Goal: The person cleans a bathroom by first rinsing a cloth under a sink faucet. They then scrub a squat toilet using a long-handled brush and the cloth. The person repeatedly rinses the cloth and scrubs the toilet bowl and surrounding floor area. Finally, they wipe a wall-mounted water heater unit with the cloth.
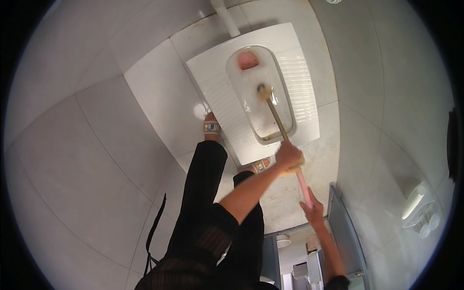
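A long-handled scrubbing brush (277, 116) reaches down into the white squat toilet (217, 85). Its head of tan bristles (264, 93) is against or just above the middle of the basin. My left hand (289, 155) grips the shaft just behind the basin's near end. Farther back along the same line, my right hand (314, 209) holds the pink end of the handle (303, 186). Beneath my left hand something yellowish shows, too blurred to name. A pink piece (248, 60) covers the drain area at the basin's far end. Yellowish bits lie at the near end.
A white pipe (227, 18) meets the toilet's far edge. My sandalled feet stand at its left (211, 125) and near edges (261, 165). Behind me is a doorway with a grey door (346, 232). A wall holder (420, 206) is on the right.
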The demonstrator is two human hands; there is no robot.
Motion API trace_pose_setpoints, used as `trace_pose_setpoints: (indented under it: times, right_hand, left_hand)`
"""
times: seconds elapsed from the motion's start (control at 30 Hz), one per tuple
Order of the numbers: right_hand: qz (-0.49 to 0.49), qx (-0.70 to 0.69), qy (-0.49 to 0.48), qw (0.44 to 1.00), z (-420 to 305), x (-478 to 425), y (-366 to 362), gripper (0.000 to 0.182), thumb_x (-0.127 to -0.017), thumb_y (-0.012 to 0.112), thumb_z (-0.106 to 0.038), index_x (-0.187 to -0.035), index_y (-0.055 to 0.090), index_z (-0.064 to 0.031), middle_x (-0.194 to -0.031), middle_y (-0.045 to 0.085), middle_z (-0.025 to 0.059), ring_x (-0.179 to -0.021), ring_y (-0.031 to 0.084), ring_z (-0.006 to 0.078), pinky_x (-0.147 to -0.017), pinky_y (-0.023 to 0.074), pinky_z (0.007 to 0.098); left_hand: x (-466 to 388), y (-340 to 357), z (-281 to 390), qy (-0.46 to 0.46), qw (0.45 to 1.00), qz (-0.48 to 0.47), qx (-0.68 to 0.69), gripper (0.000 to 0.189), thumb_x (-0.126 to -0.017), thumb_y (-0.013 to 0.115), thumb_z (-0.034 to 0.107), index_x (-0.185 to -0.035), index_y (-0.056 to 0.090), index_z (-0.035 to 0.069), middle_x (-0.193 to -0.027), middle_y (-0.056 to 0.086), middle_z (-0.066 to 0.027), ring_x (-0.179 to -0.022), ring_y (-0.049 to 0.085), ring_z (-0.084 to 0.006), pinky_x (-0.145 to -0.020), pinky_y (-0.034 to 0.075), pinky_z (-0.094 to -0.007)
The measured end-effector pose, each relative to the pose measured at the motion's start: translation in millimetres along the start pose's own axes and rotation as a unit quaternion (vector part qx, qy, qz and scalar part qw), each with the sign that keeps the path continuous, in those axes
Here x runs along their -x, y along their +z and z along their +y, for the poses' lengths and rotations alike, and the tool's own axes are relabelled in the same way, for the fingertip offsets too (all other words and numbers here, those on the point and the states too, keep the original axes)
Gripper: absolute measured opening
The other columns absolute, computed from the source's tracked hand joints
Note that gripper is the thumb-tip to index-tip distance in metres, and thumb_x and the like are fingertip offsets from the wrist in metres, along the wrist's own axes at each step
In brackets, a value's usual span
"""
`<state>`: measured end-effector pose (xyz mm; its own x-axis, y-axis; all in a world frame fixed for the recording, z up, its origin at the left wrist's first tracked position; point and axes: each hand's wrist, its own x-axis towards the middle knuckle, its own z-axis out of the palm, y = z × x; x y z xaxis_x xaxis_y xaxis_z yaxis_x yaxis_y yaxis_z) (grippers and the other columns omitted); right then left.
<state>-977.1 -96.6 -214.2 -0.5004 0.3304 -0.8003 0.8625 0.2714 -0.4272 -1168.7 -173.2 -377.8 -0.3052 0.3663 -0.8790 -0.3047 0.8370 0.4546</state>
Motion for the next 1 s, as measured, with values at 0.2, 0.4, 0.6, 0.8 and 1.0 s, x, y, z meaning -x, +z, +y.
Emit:
trace_pose_setpoints:
  times: [0.2,0.4,0.6,0.8,1.0]
  right_hand:
    - [0.02,-0.096,0.04,0.994,-83.4,-57.9,92.4,0.06,-0.085,0.06,-0.02,-0.139,0.036,-0.0069,-0.114,0.058,0.0232,-0.103,0.058,0.0381,-0.081,0.048,0.0373]
    - [0.015,-0.068,0.055,0.996,-39.8,33.5,111.2,0.061,-0.09,0.05,-0.042,-0.137,0.039,-0.0052,-0.109,0.061,0.0226,-0.095,0.062,0.0379,-0.077,0.0494,0.0407]
    - [-0.002,-0.112,0.024,0.993,-87.7,-60.3,105.1,0.052,-0.09,0.05,-0.027,-0.137,0.039,-0.0075,-0.107,0.061,0.0233,-0.096,0.061,0.0391,-0.08,0.0484,0.0404]
    - [0.023,-0.162,0.023,0.986,-100.9,-25.0,134.3,0.052,-0.09,0.051,-0.024,-0.138,0.037,-0.0093,-0.106,0.061,0.0234,-0.095,0.06,0.0401,-0.078,0.0483,0.041]
    - [0.031,-0.13,0.068,0.989,-54.3,67.9,132.3,0.051,-0.092,0.049,-0.026,-0.137,0.038,-0.0064,-0.104,0.062,0.0228,-0.089,0.062,0.0396,-0.073,0.0498,0.0413]
  left_hand:
    - [-59.6,-94.2,-13.4,-0.028,0.993,0.096,-0.069,0.04,-0.071,0.06,0.022,-0.097,0.055,-0.009,-0.09,0.064,-0.0233,-0.094,0.063,-0.0345,-0.08,0.05,-0.0426]
    - [16.5,-34.8,-49.1,-0.139,0.99,0.019,-0.033,0.042,-0.077,0.055,0.024,-0.103,0.047,-0.007,-0.096,0.062,-0.0247,-0.094,0.062,-0.039,-0.082,0.048,-0.0451]
    - [-38.9,-99.0,-30.0,-0.091,0.992,0.061,-0.066,0.039,-0.073,0.059,0.025,-0.094,0.054,-0.008,-0.089,0.065,-0.0242,-0.086,0.065,-0.0369,-0.075,0.052,-0.0422]
    - [-39.8,-106.5,-72.2,-0.04,0.982,0.069,-0.17,0.036,-0.073,0.058,0.024,-0.093,0.057,-0.007,-0.089,0.066,-0.0226,-0.086,0.066,-0.0357,-0.073,0.052,-0.0416]
    - [39.2,-33.5,-69.7,-0.128,0.985,-0.01,-0.116,0.05,-0.078,0.057,0.03,-0.107,0.046,-0.01,-0.104,0.059,-0.0294,-0.099,0.06,-0.0398,-0.085,0.047,-0.0453]
